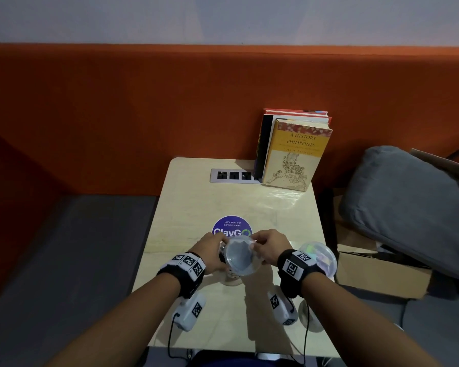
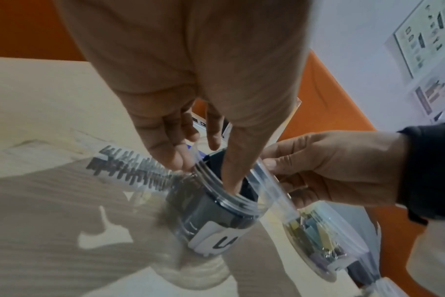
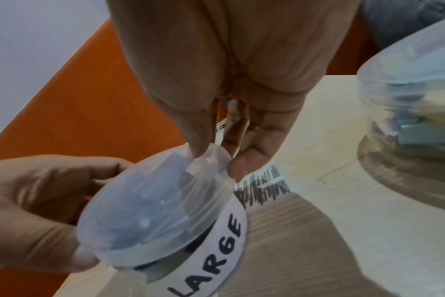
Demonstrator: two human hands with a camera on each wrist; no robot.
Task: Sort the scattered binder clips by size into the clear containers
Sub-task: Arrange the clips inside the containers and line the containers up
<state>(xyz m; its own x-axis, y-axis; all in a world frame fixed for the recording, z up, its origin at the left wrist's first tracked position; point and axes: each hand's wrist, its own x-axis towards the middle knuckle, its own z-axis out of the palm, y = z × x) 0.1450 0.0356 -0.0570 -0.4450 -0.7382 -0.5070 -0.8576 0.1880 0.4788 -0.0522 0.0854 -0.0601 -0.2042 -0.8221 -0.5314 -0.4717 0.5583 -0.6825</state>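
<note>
A clear jar (image 3: pixel 216 251) labelled LARGE holds dark binder clips (image 2: pixel 198 211) and sits near the table's front middle. My left hand (image 1: pixel 212 250) grips this jar (image 2: pixel 211 217) near its mouth. My right hand (image 1: pixel 269 247) pinches the far edge of the clear lid (image 3: pixel 150 209). The lid (image 1: pixel 240 256) sits tilted over the jar's mouth and is not seated flat. To the right stands a second clear jar (image 1: pixel 321 256), lid on, with coloured clips (image 2: pixel 318 241) inside. I see no loose clips on the table.
Upright books (image 1: pixel 292 149) and a socket strip (image 1: pixel 233 176) are at the table's far end. A round purple sticker (image 1: pixel 232 225) lies just beyond my hands. A cardboard box (image 1: pixel 376 271) and a grey cushion (image 1: pixel 408 202) sit off the table's right edge.
</note>
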